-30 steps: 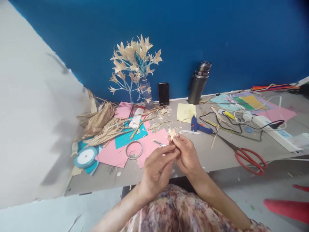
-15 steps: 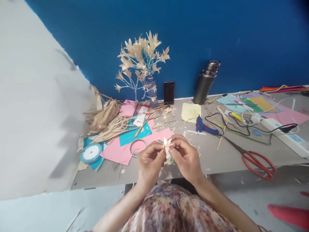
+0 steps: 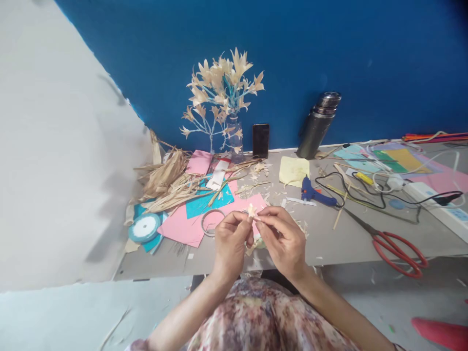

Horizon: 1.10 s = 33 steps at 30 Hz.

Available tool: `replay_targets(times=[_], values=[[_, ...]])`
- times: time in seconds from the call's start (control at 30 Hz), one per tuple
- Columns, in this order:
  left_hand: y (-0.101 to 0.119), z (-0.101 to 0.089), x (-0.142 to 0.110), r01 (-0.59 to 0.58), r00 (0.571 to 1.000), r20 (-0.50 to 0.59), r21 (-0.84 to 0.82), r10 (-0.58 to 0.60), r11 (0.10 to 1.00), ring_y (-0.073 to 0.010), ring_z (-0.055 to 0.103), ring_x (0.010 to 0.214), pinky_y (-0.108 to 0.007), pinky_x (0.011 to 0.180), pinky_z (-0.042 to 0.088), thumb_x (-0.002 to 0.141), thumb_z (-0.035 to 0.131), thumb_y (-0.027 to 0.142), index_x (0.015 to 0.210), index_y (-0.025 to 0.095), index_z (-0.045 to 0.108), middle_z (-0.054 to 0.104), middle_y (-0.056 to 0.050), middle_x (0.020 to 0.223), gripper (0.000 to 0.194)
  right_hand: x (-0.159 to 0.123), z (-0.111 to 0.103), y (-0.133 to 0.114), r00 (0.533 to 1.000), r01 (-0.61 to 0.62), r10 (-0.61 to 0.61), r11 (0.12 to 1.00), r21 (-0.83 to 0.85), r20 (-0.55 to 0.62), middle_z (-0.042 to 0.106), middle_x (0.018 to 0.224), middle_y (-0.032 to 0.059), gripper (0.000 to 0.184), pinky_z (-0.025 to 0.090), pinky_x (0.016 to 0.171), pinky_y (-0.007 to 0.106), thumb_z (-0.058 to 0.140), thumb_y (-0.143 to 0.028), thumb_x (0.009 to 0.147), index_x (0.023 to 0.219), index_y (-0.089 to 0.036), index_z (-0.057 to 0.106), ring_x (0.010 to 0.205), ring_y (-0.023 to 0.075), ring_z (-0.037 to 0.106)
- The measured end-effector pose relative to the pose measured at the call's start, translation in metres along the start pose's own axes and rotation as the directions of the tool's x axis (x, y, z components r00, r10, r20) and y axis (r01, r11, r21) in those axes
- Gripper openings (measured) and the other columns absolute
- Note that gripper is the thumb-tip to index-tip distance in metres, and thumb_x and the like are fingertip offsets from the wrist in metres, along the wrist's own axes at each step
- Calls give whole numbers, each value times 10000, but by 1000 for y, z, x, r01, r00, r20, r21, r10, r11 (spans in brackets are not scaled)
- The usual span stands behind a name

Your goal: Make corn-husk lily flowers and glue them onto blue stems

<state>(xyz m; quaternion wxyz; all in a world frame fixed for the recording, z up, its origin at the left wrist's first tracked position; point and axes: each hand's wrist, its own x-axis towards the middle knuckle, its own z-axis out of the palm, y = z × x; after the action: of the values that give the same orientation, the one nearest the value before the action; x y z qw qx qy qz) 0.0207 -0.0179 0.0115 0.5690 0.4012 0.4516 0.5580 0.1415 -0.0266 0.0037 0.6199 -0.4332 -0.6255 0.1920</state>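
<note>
A small cream husk flower (image 3: 251,210) is pinched over the table's front part between my two hands. My left hand (image 3: 231,241) closes thumb and fingers on its base from the left. From the right, the thumb and fingertips of my right hand (image 3: 284,239) pinch at the flower's edge. Fingers partly cover the flower, so its lower end is hidden. Just behind the hands lies pink paper (image 3: 179,226), with a roll of tape (image 3: 208,223) on it. Beneath the hands is a small pale green piece (image 3: 259,242), mostly covered.
Cream flowers (image 3: 219,80) stand in a clear bottle (image 3: 234,131) by the blue wall, beside a phone (image 3: 261,140) and a flask (image 3: 319,126). Dry husks (image 3: 166,178) and a ribbon spool (image 3: 144,227) lie left. Rightward are a glue gun (image 3: 317,193), scissors (image 3: 395,248) and a power strip (image 3: 442,207).
The flower has turned in my fingers and shows less of its petals. My right fingertips have shifted to its right edge. The whole view has slid slightly, moving the table things rightward.
</note>
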Motion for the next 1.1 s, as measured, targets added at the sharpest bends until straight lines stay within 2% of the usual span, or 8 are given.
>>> replay_targets(times=[0.1,0.23,0.3,0.4,0.6,0.83,0.97,1.1], values=[[1,2,2,-233,964,-77,227,255,946,-90,491,491,-209,485,399,844,705,288,714,170,627,567,38,582,193,0,1,-2,1000,15,-15,1000,-11,-11,686,924,77,131,544,630,276,641,-171,933,937,-217,764,811,182,680],[-4,3,8,-605,693,34,571,720,555,-114,577,615,-221,574,468,871,650,148,738,180,648,628,7,676,136,0,3,-3,998,-67,67,998,15,-9,681,976,84,144,532,603,254,619,-211,953,964,-214,762,804,172,674],[-10,1,11,-679,582,172,641,795,358,-129,635,693,-232,630,511,903,609,105,850,180,679,676,-21,757,116,-1,3,-2,994,-110,111,993,37,-17,679,1017,90,148,545,629,252,615,-232,955,979,-209,759,834,177,679],[-19,-2,10,-726,526,318,651,789,222,-175,696,895,-276,749,575,932,543,62,1087,173,690,721,-99,977,241,-2,3,0,983,-164,168,985,59,-74,678,1062,90,117,561,670,252,656,-265,932,983,-206,743,856,179,682],[-19,-6,-1,-752,619,340,515,708,410,-146,702,838,-243,693,596,947,489,42,1135,216,725,715,-88,1023,348,-4,-2,7,964,-236,248,964,124,-99,667,1000,77,128,538,632,258,662,-304,932,877,-201,716,773,168,651],[-8,-3,-5,-254,963,113,94,243,963,-86,585,501,-202,437,497,856,741,271,947,179,779,705,-40,820,135,-5,-3,4,977,-195,206,970,142,-62,657,944,74,192,524,734,292,595,-320,976,850,-201,676,868,200,636],[-3,0,-4,-142,989,-29,80,145,987,-81,530,439,-190,416,463,790,799,313,861,166,757,627,26,595,168,-4,-2,2,980,-195,199,972,133,-16,666,944,63,165,520,740,291,599,-284,976,863,-208,692,862,195,644],[-1,-1,-5,-283,951,-44,271,305,920,-101,579,483,-207,454,480,814,761,285,875,177,784,691,-6,668,126,-4,-4,1,997,-78,78,996,38,6,672,1006,70,130,529,783,295,586,-191,969,945,-219,710,901,194,664]])
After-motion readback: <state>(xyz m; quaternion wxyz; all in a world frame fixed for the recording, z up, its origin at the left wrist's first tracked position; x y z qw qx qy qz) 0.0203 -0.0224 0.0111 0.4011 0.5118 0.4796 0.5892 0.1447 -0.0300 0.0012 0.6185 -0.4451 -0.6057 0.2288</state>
